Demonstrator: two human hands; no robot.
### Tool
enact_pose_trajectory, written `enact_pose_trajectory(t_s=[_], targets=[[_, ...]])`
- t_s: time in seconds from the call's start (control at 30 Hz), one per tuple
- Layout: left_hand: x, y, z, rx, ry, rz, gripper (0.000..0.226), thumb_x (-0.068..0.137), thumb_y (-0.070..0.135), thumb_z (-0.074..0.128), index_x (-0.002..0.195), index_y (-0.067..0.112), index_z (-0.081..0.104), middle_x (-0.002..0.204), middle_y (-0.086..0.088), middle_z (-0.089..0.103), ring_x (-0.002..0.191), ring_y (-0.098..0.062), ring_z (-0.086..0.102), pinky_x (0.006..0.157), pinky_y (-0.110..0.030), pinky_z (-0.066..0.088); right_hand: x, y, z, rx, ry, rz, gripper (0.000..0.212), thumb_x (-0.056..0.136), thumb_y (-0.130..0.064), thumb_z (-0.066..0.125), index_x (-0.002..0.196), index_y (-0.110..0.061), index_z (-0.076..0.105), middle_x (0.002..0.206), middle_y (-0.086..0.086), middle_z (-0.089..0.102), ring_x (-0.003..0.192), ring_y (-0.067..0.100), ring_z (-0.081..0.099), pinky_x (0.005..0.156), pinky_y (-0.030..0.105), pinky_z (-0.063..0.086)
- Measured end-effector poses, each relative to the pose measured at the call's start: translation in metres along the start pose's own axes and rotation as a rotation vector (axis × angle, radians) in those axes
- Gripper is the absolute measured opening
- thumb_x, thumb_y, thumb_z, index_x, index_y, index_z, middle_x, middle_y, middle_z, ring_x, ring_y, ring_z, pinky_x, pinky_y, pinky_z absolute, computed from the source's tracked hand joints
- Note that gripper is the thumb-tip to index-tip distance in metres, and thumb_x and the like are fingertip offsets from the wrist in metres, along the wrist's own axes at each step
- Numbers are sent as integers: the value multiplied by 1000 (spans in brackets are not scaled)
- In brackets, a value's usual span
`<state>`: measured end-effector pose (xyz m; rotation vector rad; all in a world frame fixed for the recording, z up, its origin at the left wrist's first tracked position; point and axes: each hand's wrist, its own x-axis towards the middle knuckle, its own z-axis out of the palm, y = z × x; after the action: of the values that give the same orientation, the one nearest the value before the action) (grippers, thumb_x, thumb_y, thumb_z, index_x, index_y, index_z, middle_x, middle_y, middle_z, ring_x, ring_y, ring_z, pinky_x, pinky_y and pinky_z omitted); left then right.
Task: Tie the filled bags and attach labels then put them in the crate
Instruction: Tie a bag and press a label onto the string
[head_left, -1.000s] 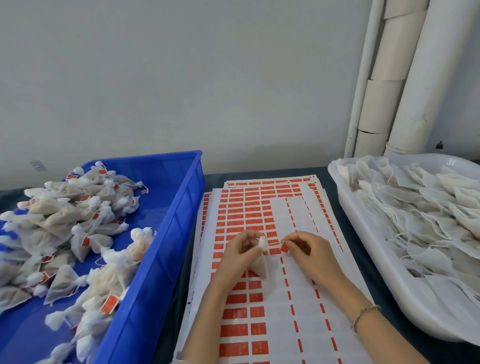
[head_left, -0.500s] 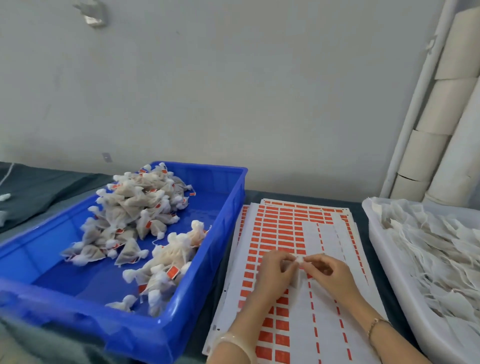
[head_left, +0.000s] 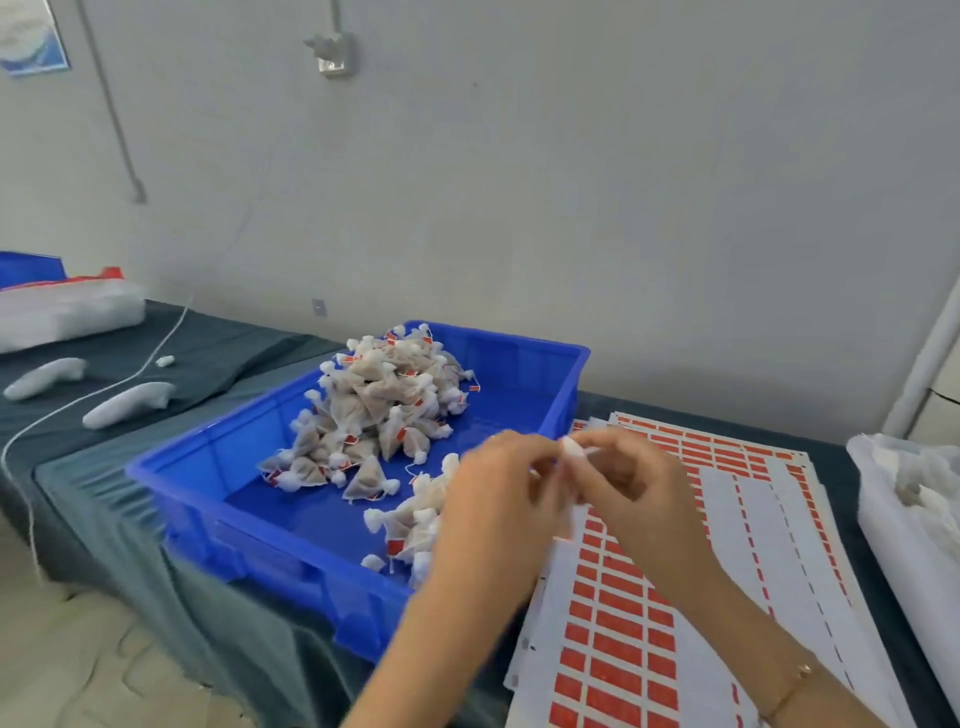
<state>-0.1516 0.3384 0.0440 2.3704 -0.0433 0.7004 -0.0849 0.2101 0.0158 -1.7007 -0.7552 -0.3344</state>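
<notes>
Left hand (head_left: 498, 499) and right hand (head_left: 636, 488) pinch a small white bag (head_left: 571, 448), blurred, between the blue crate (head_left: 270, 551) and the label sheet (head_left: 613, 613).

bare crate floor (head_left: 291, 512) lies open beside piled bags (head_left: 387, 402)

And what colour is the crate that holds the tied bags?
The crate is blue; the head view shows it best.

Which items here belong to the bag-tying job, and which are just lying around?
Job: small bag held by left hand and right hand; blue crate; tied bags; label sheets; white tub.
Idle: white cord; white moulded pieces; plastic packs.
</notes>
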Motion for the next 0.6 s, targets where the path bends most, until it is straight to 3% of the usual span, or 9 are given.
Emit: enact_pose_trajectory(t_s=[0.1,0.2,0.3,0.4,0.5,0.6], targets=[[12,-31,-41,-31,-10,-72,6,84,22,70,87,26,72,76,12,68,68,-2,60,63,-15,48,20,-10,32,-34,-147,43,14,87,-41,62,95,-29,64,77,-14,73,72,2,69,66,11,50],[24,-66,-50,2,-110,-169,8,80,20,75,88,21,75,76,9,71,73,-3,66,74,-25,57,32,0,56,-148,-237,121,15,88,-42,63,96,-29,65,76,-11,73,70,-1,67,64,8,47],[31,-88,-39,104,-180,-214,12,82,15,72,93,19,74,83,6,71,80,-6,66,81,-30,56,32,14,67,-283,-312,176,33,88,-44,61,115,-25,64,94,-9,72,73,-5,63,62,4,42],[30,-91,-21,199,-86,-180,17,87,17,66,103,23,70,90,11,67,82,-3,62,79,-23,52,20,17,62,-338,-282,162,46,90,-41,60,133,-30,50,107,-19,61,75,-15,51,62,-5,36],[24,-67,1,146,30,-81,14,89,23,62,99,28,69,94,17,63,77,3,57,73,-21,50,-1,22,44,-297,-193,136,35,90,-34,62,124,-31,56,100,-17,67,84,-7,60,77,5,47],[11,-29,35,3,37,17,11,88,22,63,93,29,70,88,19,60,76,5,56,69,-10,44,-27,26,15,-308,-173,168,17,89,-27,64,102,-37,63,85,-25,67,88,-7,61,77,6,47]])
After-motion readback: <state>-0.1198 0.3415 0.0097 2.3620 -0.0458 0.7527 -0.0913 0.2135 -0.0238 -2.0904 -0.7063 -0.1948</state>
